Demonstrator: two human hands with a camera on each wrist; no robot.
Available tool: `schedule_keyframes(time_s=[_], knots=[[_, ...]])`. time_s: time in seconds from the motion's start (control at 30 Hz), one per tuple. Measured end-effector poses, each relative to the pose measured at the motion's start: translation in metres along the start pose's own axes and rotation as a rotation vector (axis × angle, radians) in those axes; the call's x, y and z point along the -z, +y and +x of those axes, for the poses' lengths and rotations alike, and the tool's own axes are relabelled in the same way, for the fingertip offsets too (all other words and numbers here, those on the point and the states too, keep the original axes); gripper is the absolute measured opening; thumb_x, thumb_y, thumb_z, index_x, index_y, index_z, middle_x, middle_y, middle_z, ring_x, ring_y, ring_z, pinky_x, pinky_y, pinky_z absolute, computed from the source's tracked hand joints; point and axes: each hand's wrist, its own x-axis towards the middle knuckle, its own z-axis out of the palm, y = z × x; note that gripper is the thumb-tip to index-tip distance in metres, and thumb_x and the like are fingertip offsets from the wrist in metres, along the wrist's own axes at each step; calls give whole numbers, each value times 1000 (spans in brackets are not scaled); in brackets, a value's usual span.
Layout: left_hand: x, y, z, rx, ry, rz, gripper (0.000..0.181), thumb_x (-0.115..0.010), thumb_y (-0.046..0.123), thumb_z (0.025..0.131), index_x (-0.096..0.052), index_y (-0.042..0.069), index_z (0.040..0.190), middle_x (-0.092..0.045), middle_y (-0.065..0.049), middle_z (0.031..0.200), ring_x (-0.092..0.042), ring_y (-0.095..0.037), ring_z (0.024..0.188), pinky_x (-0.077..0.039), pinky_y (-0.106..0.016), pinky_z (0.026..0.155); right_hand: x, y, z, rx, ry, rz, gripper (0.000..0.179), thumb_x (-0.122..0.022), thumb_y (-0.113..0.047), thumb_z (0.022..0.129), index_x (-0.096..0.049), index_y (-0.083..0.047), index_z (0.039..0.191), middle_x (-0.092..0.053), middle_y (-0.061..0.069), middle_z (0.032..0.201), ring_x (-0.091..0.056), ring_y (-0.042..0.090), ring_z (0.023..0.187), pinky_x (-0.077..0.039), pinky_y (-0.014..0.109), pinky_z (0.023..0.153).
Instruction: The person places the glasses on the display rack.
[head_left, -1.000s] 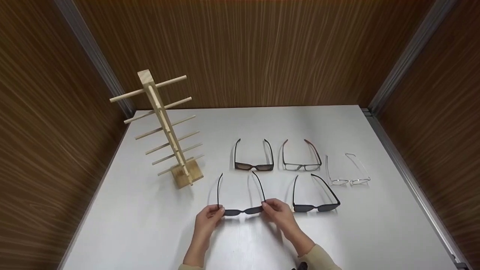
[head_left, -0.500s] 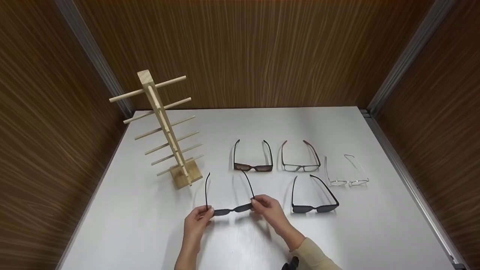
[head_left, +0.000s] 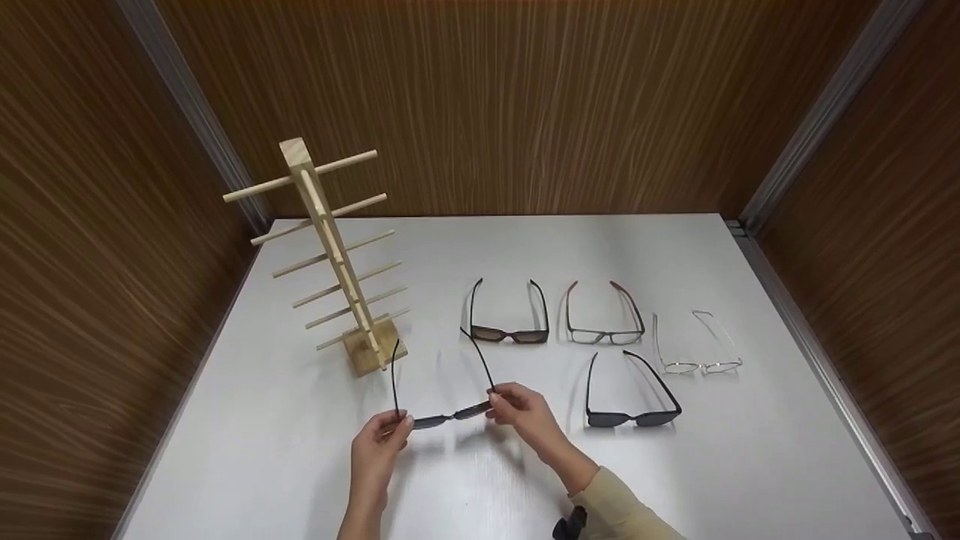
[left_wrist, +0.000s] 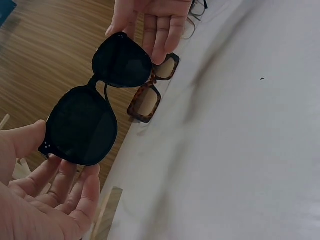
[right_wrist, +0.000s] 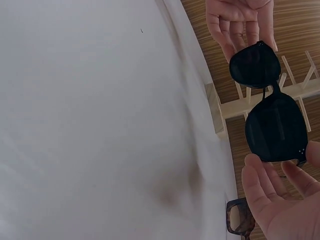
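Both hands hold one pair of black sunglasses [head_left: 430, 422] by its two outer corners, temples unfolded and pointing away. My left hand [head_left: 377, 446] pinches the left corner between thumb and fingers; my right hand [head_left: 529, 420] pinches the right corner, which sits slightly higher. In the left wrist view the dark lenses [left_wrist: 82, 125] face the camera, with small silver dots at the corner. The right wrist view shows the same sunglasses [right_wrist: 276, 127] in front of the wooden rack. In the head view the left temple's tip overlaps the base of the wooden glasses rack [head_left: 330, 240].
Behind the hands lie tortoiseshell sunglasses [head_left: 510, 336], dark-framed eyeglasses with reddish temples [head_left: 604, 337] and thin wire-rimmed eyeglasses [head_left: 703, 367]. Another pair of black sunglasses [head_left: 634, 418] lies right of my right hand. Wood-grain panels [head_left: 465, 105] wall the white table [head_left: 247, 450] at back and sides.
Both hands have carried the black sunglasses leftward toward the rack, and their right end has tilted up a little. The other glasses and the rack stay put.
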Motion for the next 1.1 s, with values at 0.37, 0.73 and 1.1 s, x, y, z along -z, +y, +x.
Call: schedule_keyframes(time_s=[0.37,0.73,1.1], knots=[[13,-29,17,-50,58,-63,38,-74,30,80,-63,6,106,-62,-10,102,-61,-20,89,-51,-27,71,-12,-8,14,5,-78,-50,29,-52,-11,96,-55,10,114,-63,21,100,-59,46,94,-48,53,81],[23,-54,40,-53,110,-85,39,-74,34,79,-64,9,108,-63,-7,104,-62,-18,89,-52,-24,70,-26,-17,30,32,-88,-68,27,-53,-10,95,-56,12,111,-65,21,97,-60,46,91,-49,54,78],[34,-77,73,-77,176,-102,39,-75,38,77,-65,14,106,-65,-3,102,-63,-16,87,-53,-25,69,-41,-25,49,27,-103,-70,25,-52,-8,95,-56,12,110,-64,23,93,-59,48,90,-50,52,76]])
